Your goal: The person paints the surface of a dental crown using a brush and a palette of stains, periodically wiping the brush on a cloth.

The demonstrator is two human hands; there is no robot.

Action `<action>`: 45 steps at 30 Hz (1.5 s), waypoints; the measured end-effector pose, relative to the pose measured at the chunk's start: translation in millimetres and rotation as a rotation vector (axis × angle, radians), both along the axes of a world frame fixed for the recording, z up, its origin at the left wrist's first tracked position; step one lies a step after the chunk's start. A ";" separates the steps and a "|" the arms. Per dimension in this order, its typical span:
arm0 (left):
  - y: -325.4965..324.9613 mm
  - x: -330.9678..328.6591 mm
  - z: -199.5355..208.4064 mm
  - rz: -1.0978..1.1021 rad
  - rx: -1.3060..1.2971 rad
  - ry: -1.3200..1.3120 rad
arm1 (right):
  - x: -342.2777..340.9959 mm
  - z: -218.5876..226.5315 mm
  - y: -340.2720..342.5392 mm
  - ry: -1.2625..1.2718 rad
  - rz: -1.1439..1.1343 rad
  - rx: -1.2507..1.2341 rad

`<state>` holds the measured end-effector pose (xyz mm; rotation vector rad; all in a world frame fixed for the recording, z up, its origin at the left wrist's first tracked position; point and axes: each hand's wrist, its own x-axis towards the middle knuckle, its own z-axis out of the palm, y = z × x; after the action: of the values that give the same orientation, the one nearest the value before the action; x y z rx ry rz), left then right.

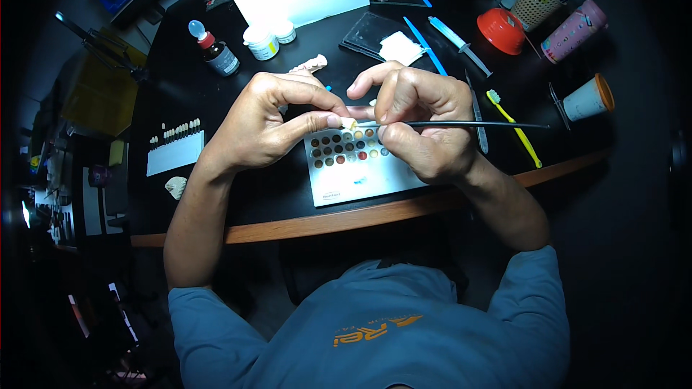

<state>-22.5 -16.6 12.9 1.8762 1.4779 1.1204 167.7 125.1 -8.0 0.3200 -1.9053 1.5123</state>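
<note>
Head view: left hand pinches a small tooth over the palette near the bench's front edge. Right hand grips a brush, painting it; steady tip work seems needed.

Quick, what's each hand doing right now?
Left hand: closed, pinching a small pale tooth piece.
Right hand: closed on a thin black brush.

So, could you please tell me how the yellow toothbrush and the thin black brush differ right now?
The yellow toothbrush lies loose on the black table; the black brush is gripped in the right hand. The toothbrush runs diagonally, the brush level. The toothbrush looks thicker. Both are long and slim.
</note>
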 end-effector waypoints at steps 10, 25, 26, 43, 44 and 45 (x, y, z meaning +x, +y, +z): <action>-0.1 0.3 -1.4 0.018 0.052 0.002 | -1.9 -7.7 0.0 -0.028 -0.044 -0.085; -0.8 -0.2 -0.5 0.036 0.045 0.028 | 0.6 -4.2 0.7 -0.046 -0.011 0.020; -0.2 0.0 -0.9 0.035 0.045 0.026 | 0.5 -4.7 0.9 -0.039 -0.013 0.029; 4.6 -6.1 -8.1 0.020 0.025 -0.123 | 1.3 -0.8 12.1 0.139 -0.074 -0.219; 4.1 -6.7 -8.6 0.033 0.023 -0.142 | 1.3 1.2 13.5 0.136 -0.122 -0.232; 3.8 -7.7 -9.6 0.045 0.022 -0.161 | 2.0 4.6 15.7 0.150 -0.156 -0.216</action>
<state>-30.2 -12.9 3.3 1.7300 1.4289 1.2819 169.7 140.8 -3.3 0.1777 -1.5966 1.5275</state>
